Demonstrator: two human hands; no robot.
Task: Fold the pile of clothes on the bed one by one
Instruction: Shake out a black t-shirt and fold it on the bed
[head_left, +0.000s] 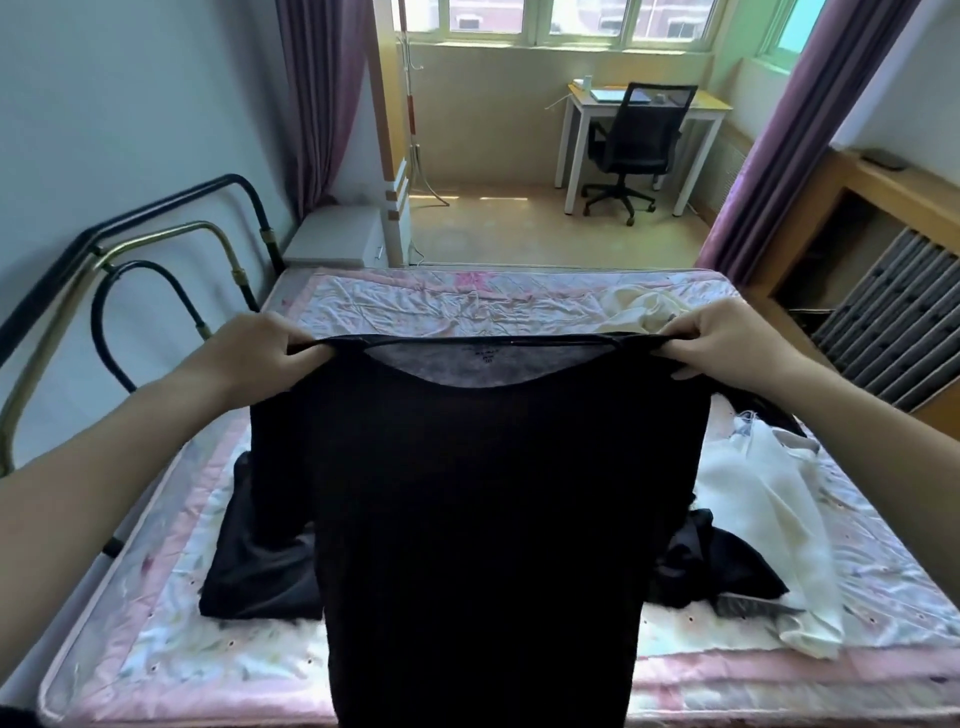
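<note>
A black top (483, 509) hangs in the air over the bed (156, 639), stretched wide at the neckline. My left hand (260, 353) grips its left shoulder and my right hand (737, 343) grips its right shoulder. The garment's body drops down toward me and hides the middle of the bed. A dark garment (254, 566) lies on the bed at the left, partly behind the top. More dark cloth (711, 566) and a white garment (769, 519) lie at the right. A cream garment (644, 312) lies near the bed's far edge.
A metal headboard (119, 260) runs along the bed's left side. A grey cabinet (337, 239) stands past the far left corner. A radiator (898, 322) and wooden ledge sit at the right. A desk (649, 109) and office chair (634, 150) stand by the windows.
</note>
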